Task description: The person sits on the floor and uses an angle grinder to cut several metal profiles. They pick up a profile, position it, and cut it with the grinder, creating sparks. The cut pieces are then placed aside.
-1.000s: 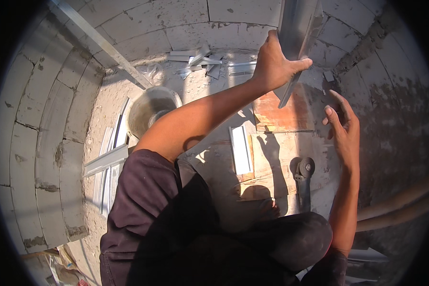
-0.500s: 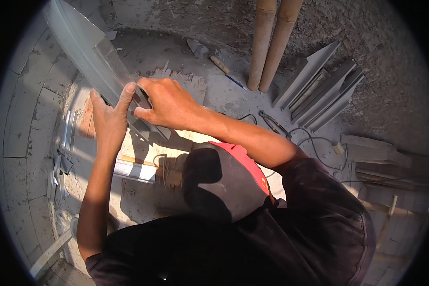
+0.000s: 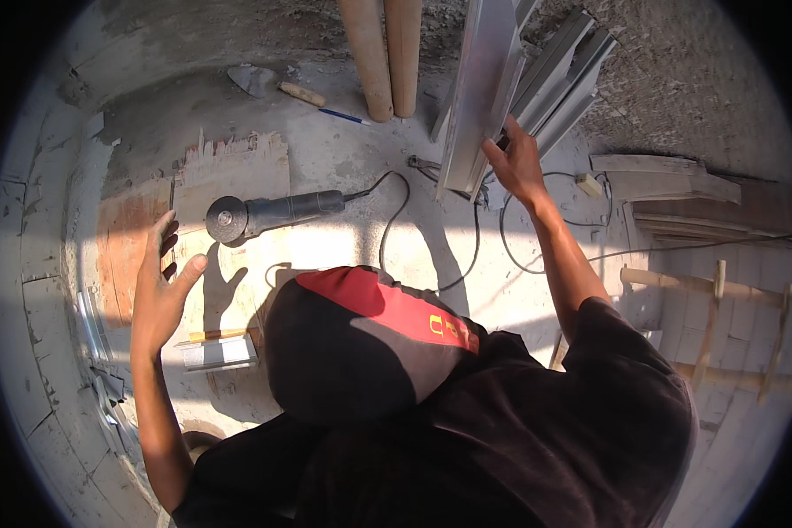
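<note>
My right hand point(image 3: 519, 167) is closed around the lower part of a long silvery metal profile point(image 3: 477, 92), which stands upright at the upper right. Behind it, more metal profiles point(image 3: 561, 84) lean together against the rough wall. My left hand point(image 3: 158, 299) is raised at the left with fingers apart, holding nothing. Beside it, an angle grinder point(image 3: 295, 209) with a round disc lies on the lit work surface. Below this hand sits a short pale metal channel piece point(image 3: 220, 353).
A trowel point(image 3: 253, 81) with a wooden handle and a blue pen point(image 3: 343, 116) lie near the back wall. Two bamboo poles point(image 3: 367, 62) stand beside them. The grinder's black cable point(image 3: 394, 233) loops across the floor past pliers. Boards point(image 3: 669, 183) lie at the right.
The right hand has carried the metal profile from the left over to the leaning profiles at the right. My left hand has let go of it. The grinder, earlier hidden, now shows.
</note>
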The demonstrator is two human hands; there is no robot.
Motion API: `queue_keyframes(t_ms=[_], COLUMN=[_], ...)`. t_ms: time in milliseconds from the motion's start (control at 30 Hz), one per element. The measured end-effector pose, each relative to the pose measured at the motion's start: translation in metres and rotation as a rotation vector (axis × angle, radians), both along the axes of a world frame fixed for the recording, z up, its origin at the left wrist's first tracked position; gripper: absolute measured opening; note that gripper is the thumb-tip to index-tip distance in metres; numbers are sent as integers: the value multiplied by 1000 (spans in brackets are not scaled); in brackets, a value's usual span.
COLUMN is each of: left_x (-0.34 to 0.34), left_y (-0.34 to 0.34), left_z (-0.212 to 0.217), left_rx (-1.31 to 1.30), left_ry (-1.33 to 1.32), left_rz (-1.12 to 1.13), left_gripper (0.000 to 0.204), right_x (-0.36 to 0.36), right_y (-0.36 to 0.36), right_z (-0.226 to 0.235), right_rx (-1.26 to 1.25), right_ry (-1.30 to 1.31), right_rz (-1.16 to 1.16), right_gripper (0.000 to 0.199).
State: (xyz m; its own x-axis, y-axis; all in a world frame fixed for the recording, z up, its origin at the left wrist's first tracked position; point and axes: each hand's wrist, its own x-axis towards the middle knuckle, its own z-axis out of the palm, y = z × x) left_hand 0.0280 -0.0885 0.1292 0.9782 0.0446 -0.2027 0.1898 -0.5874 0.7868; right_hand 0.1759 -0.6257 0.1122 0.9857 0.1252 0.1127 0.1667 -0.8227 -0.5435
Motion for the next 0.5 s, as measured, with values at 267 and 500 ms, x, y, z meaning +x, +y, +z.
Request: queue_keyframes(t_ms=[267,500], left_x=[11,7], left_y=[12,30], left_z=[-43,-49], left_rx=[-10,26], left_ry=[210,261], left_rz=[-39,29], left_gripper=[94,96], right_x=[11,31], right_y=[-253,-182], right_z=[-40,-76], right_rx=[-275,-51], right_ry=[-224,-257], right_rz=[-419,-442], right_gripper=[37,33])
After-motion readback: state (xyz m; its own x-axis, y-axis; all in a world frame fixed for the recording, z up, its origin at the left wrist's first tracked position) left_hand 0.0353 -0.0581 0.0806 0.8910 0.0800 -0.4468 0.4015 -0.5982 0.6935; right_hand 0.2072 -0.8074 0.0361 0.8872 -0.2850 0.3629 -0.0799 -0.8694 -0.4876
